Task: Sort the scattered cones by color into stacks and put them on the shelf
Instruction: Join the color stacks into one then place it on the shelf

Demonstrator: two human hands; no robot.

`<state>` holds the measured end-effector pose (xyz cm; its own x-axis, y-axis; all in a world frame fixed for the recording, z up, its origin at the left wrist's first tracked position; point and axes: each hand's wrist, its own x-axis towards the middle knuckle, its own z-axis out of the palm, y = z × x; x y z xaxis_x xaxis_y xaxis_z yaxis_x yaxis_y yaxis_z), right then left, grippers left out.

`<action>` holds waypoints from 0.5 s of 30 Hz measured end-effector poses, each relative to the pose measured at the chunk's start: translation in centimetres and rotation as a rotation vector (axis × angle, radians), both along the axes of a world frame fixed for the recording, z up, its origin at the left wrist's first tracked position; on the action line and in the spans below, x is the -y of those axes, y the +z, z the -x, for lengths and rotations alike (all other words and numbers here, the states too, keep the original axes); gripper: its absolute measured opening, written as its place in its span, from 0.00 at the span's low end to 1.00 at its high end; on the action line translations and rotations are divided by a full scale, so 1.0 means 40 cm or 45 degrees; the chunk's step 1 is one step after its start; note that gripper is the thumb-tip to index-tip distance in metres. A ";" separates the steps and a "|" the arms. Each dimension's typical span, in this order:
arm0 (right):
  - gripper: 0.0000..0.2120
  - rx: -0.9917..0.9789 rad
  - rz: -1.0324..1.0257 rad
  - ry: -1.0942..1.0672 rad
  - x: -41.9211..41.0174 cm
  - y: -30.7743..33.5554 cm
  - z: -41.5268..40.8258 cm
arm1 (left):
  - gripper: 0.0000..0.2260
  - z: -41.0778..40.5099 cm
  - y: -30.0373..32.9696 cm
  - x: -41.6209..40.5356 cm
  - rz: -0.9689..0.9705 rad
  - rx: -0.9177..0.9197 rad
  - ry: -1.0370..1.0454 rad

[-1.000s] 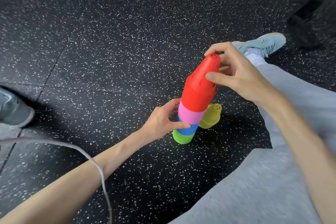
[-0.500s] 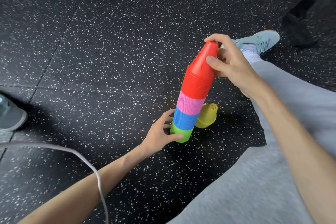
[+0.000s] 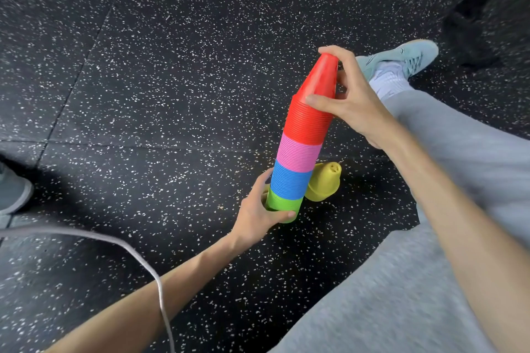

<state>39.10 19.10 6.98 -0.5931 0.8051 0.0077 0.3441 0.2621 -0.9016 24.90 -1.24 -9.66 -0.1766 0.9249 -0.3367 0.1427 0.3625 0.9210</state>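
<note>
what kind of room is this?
Probably a gym or training room: black speckled rubber floor tiles, a tall stack of sports cones held by both hands, and a sneaker with grey sweatpants.

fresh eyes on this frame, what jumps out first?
The tall stack of cones at centre, leaning right, banded green, blue, pink and red from the bottom up. The left hand grips its green base near the floor, and the right hand holds the red top. Just behind the base, a lone yellow cone lies tipped on the black speckled floor.
</note>
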 end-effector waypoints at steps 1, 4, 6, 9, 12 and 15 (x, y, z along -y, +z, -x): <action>0.35 -0.014 0.000 -0.008 0.000 -0.003 -0.001 | 0.46 0.004 0.002 0.003 -0.008 0.002 0.012; 0.35 -0.051 -0.004 -0.042 0.003 -0.003 0.005 | 0.47 0.022 0.026 0.010 -0.038 -0.031 0.019; 0.34 -0.101 -0.027 -0.056 0.005 0.008 0.013 | 0.47 0.041 0.047 0.006 -0.078 -0.083 0.015; 0.35 -0.196 -0.083 -0.077 0.005 0.037 0.023 | 0.47 0.073 0.083 -0.011 -0.138 -0.137 0.020; 0.36 -0.296 -0.102 -0.083 0.004 0.072 0.014 | 0.46 0.096 0.131 -0.023 -0.190 -0.222 -0.009; 0.34 -0.356 -0.095 -0.111 0.009 0.117 -0.014 | 0.47 0.112 0.185 -0.037 -0.213 -0.279 -0.085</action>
<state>39.67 18.74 11.67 -0.4885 0.8439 0.2219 0.1089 0.3113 -0.9441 20.42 0.23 -2.27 -0.1648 0.9765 -0.1389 0.3633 0.1910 0.9119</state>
